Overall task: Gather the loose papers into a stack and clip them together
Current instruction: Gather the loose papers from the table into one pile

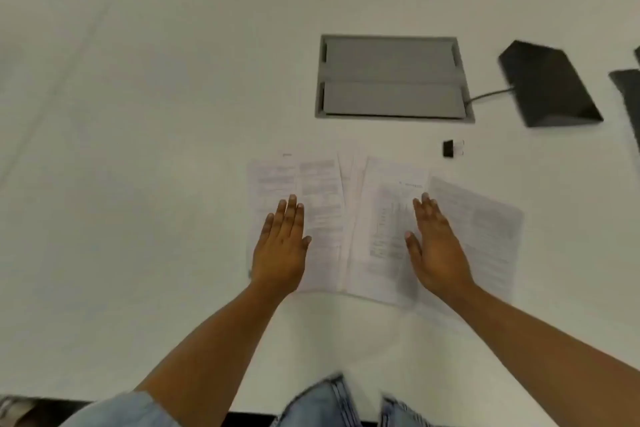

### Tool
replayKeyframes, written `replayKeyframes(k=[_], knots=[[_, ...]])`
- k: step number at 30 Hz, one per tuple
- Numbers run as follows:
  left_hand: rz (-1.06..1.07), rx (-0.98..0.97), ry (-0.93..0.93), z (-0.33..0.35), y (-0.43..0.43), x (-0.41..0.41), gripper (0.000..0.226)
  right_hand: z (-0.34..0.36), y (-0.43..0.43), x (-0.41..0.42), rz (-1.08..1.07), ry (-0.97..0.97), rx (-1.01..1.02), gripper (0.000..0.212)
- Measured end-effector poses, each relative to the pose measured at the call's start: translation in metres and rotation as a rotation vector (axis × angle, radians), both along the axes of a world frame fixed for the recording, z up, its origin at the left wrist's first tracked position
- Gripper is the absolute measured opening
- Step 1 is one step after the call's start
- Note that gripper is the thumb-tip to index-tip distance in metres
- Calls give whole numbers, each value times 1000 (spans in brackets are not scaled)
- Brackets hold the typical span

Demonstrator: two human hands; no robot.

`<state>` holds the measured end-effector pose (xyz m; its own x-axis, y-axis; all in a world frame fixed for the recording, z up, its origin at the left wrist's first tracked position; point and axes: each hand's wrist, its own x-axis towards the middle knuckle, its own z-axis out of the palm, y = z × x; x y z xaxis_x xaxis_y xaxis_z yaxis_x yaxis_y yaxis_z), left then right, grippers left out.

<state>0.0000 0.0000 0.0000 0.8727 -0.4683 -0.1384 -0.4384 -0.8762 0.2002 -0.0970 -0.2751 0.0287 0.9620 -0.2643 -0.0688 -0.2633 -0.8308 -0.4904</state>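
Several loose printed papers (374, 218) lie fanned out and overlapping on the white table (156, 149), in front of me. My left hand (282, 246) rests flat on the left sheets, fingers together and stretched, holding nothing. My right hand (434, 246) lies flat on the right sheets, also holding nothing. A small black binder clip (452, 148) sits on the table beyond the papers, up and right of my right hand, apart from both hands.
A grey recessed cable hatch (393, 76) is set into the table behind the papers. A black wedge-shaped device (549, 83) with a cable stands at the right. Another dark object (630, 97) shows at the right edge. The table's near edge runs along the bottom.
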Motion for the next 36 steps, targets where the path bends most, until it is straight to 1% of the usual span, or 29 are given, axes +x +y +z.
replayKeyframes(k=[4, 9, 13, 15, 17, 19, 20, 22, 25, 27, 29, 32, 36], knots=[[8, 8, 107, -19, 8, -19, 61, -26, 9, -27, 72, 163, -86, 70], [14, 20, 182, -32, 7, -25, 63, -40, 10, -36, 82, 262, -102, 73], [43, 48, 206, -24, -2, -24, 62, -39, 9, -33, 73, 287, -51, 76], [76, 38, 189, -15, -12, -25, 61, -36, 8, -29, 44, 264, -15, 78], [136, -46, 143, 0, -27, -31, 54, -32, 6, -29, -14, 234, 24, 80], [174, -202, 68, 14, -46, -38, 36, -29, 1, -34, -83, 226, 45, 83], [182, -273, 60, 20, -56, -42, 29, -29, -3, -38, -118, 240, 43, 85], [191, -353, 179, 29, -75, -50, 31, -29, -13, -48, -187, 325, 15, 90], [203, -437, 423, 32, -104, -63, 43, -31, -20, -61, -228, 448, 14, 95], [218, -442, 556, 31, -122, -72, 53, -31, -16, -67, -196, 446, 73, 94], [277, -461, 661, 30, -136, -79, 59, -29, -12, -71, -178, 404, 135, 91], [396, -524, 726, 26, -145, -83, 61, -26, -5, -78, -157, 359, 172, 87], [493, -510, 697, 20, -146, -83, 60, -23, -3, -86, -147, 328, 187, 83]])
